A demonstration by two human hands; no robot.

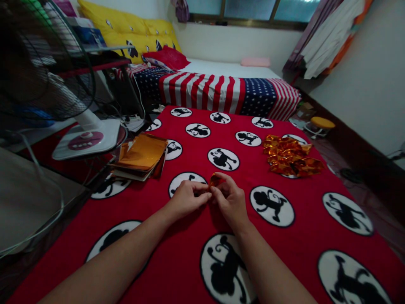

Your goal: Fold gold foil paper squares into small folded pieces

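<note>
A small piece of shiny gold foil paper (215, 180) sits between my two hands, above the red cloth. My right hand (230, 200) pinches it, with the fingers curled round most of it. From the other side, my left hand (190, 195) brings its thumb and fingertips together at the paper's near edge. Much of the paper is hidden behind the fingers. Left of my hands lies a stack of flat gold foil sheets (142, 152). Over on the right is a pile of folded gold foil pieces (286, 156).
The red cloth (228, 139) with monkey figures in white circles covers the surface under my hands. At the left stands a fan with a white base (87, 139). A bed with a flag-patterned cover (209, 90) and a yellow stool (322, 123) are farther off.
</note>
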